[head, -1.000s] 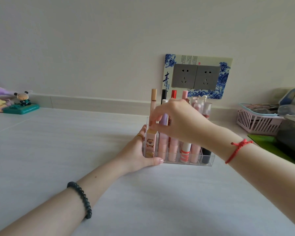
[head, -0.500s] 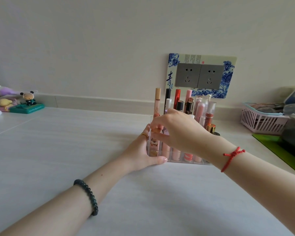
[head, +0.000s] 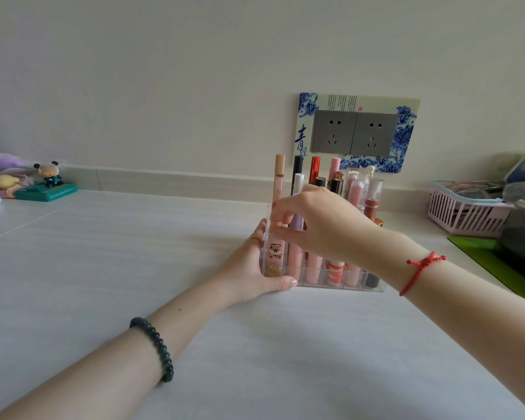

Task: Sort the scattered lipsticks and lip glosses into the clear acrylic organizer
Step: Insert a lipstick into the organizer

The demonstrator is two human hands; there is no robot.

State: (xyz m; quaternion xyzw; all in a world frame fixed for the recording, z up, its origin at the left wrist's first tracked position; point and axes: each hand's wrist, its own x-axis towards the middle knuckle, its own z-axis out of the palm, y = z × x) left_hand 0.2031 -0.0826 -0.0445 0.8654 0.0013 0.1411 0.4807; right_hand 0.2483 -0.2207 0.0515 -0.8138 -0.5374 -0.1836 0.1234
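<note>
i have open tabletop (head: 119,268) left of and in front of the organizer (head: 375,287). the left hand (head: 249,271) grips its left end and blocks that side. the right hand (head: 319,225), pinching a pink tube (head: 275,253), covers the front row (tall tubes (head: 315,169) crowd the back). a pink basket (head: 467,216) and a green mat (head: 491,262) narrow the right side, and the wall (head: 194,101) stands close behind.

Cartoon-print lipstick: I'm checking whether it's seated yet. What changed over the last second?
The right hand dipped slightly, still pinching the top of the cartoon-print lipstick in the front-left slot. The left hand keeps gripping the organizer; other tubes unmoved.
</note>
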